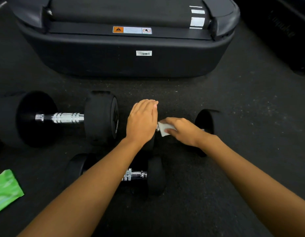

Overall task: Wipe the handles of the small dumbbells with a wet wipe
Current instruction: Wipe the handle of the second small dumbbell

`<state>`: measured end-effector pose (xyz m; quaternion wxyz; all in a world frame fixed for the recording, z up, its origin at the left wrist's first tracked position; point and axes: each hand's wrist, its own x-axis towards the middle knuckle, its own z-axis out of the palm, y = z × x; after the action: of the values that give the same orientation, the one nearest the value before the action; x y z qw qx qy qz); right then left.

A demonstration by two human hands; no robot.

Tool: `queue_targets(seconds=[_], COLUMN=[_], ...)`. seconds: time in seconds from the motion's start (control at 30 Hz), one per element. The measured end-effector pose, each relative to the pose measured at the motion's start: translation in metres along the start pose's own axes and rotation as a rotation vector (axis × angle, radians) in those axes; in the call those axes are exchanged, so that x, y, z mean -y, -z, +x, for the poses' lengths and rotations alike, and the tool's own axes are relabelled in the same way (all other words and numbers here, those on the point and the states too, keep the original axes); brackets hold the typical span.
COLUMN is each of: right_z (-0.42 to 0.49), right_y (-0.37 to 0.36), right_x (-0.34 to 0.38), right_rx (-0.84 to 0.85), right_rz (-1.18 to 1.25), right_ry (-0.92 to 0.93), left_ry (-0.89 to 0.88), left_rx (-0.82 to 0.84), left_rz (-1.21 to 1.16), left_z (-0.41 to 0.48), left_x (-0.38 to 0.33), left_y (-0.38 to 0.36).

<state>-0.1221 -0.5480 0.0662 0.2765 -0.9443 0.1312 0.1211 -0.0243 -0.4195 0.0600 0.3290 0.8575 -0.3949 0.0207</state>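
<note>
Two bare forearms reach up from the bottom edge of the frame over a dark speckled floor [233,103]. Beneath the left forearm, low in the centre, lies a small dumbbell [156,176], its chrome handle partly hidden by the arm. Just above it, at mid-frame, a second small dumbbell [206,121] lies crosswise. The left hand [142,120] rests flat and unclenched, fingers together, over that dumbbell's left end. The right hand [182,130] is clenched around a folded white wet wipe [163,129], pressing it onto the handle, of which only a sliver of chrome shows between the hands. At centre left sits a larger dumbbell [100,117] with a knurled chrome handle. A green wipe packet [6,189] lies at the lower left edge. A black treadmill base [131,65] with warning and barcode labels fills the top.
</note>
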Motion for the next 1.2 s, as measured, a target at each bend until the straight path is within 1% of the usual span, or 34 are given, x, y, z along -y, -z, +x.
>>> queue_targets(seconds=[0.13,0.27,0.33,0.43,0.53,0.63,0.73,0.97,1.2], right_z=[0.004,0.021,0.023,0.013,0.005,0.01,0.015,-0.012,-0.01], right_y=[0.014,0.008,0.002,0.004,0.01,0.008,-0.004,-0.021,-0.031], right_x=[-0.005,0.013,0.015,0.003,-0.01,-0.005,0.008,0.001,0.007], right_rx=[0.126,0.192,0.181,0.118,0.088,0.073,-0.028,-0.34,-0.514], right_rz=[0.046,0.002,0.007,0.063,0.151,0.196,0.122,-0.215,-0.393], right_ry=[-0.125,-0.1,-0.061,-0.033,-0.06,-0.077,-0.028,0.172,0.231], left_ry=[-0.003,0.0,-0.01,-0.012,-0.01,0.015,0.019,-0.008,-0.007], left_rx=[-0.002,-0.01,-0.021,-0.018,-0.011,0.011,0.001,-0.025,-0.026], left_rz=[0.0,-0.007,-0.008,-0.012,-0.007,-0.005,-0.005,0.011,0.024], left_z=[0.0,0.0,-0.001,-0.002,-0.002,-0.001,0.0,-0.003,-0.002], left_x=[0.001,0.0,0.0,0.0,0.0,-0.001,-0.002,0.0,-0.001], left_y=[0.0,0.0,0.0,0.001,0.001,0.001,0.002,0.0,0.0])
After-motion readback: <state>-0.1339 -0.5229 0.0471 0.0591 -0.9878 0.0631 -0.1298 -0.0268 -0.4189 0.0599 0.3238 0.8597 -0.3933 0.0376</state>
